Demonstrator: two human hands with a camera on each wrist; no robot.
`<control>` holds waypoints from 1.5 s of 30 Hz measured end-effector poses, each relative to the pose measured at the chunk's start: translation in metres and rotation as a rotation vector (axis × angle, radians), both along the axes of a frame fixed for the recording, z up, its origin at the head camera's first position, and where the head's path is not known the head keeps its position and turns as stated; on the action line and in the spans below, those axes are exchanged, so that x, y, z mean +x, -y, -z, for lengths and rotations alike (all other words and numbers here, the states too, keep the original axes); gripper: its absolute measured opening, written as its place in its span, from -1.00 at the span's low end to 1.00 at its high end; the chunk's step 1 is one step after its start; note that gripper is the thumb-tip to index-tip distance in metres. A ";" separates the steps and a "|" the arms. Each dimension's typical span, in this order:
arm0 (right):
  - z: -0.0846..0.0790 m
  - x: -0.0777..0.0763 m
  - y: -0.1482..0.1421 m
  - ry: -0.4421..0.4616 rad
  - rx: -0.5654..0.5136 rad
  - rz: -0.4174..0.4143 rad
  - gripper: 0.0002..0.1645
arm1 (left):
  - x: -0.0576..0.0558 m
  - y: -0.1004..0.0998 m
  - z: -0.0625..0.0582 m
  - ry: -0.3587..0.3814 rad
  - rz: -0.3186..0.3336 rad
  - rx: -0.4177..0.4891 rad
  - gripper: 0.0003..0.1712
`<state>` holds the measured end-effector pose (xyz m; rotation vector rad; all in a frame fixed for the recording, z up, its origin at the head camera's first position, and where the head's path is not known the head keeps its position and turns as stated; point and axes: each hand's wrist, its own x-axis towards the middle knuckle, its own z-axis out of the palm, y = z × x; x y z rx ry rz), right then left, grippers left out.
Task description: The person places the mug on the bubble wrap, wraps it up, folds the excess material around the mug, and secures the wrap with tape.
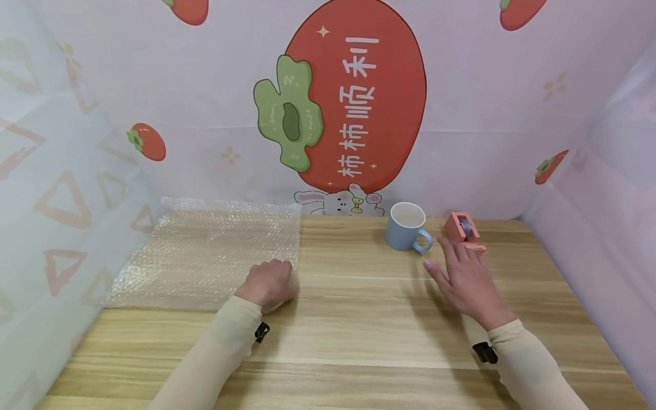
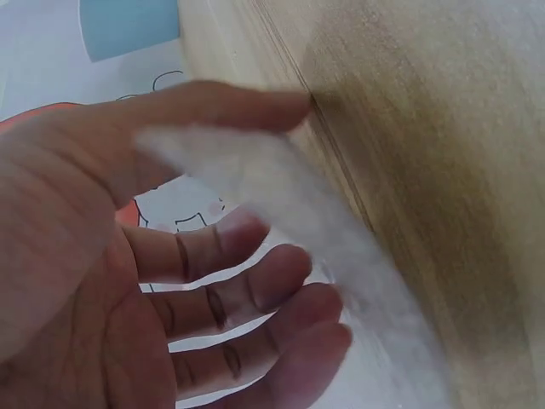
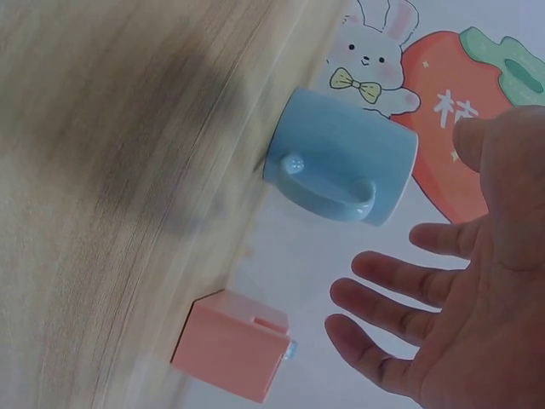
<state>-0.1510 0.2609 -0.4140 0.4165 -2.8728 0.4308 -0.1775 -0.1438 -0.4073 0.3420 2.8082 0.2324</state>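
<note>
A clear sheet of bubble wrap (image 1: 205, 250) lies flat on the left of the wooden table. My left hand (image 1: 269, 283) is at its near right corner. In the left wrist view, the sheet's raised edge (image 2: 315, 204) passes between the thumb and the loosely bent fingers (image 2: 281, 277), with a gap between thumb and fingers. My right hand (image 1: 468, 282) hovers palm down with fingers spread, just in front of the light blue mug (image 1: 401, 235) and the pink tape dispenser (image 1: 454, 228). It holds nothing. The mug stands upright, its handle toward the right hand.
The wooden table (image 1: 348, 341) meets a printed cloth backdrop (image 1: 461, 165) with persimmons and a rabbit behind it. Cloth walls (image 1: 605, 228) close off both sides. The mug and dispenser stand near the back edge, right of the middle.
</note>
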 end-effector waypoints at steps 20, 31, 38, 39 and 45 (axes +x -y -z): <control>0.002 0.001 0.004 0.016 -0.007 -0.001 -0.21 | 0.011 -0.027 -0.009 -0.065 0.116 0.133 -0.83; 0.002 0.002 0.009 0.034 -0.009 -0.003 -0.19 | 0.018 -0.062 -0.006 -0.119 0.240 0.171 -0.78; 0.002 0.003 0.012 0.058 0.000 0.007 -0.15 | 0.022 -0.082 -0.005 -0.149 0.302 0.194 -0.79; 0.002 0.003 0.012 0.058 0.001 0.006 -0.15 | 0.022 -0.084 -0.005 -0.152 0.310 0.193 -0.79; 0.002 0.003 0.014 0.051 0.004 -0.008 -0.15 | 0.025 -0.102 -0.001 -0.164 0.355 0.199 -0.83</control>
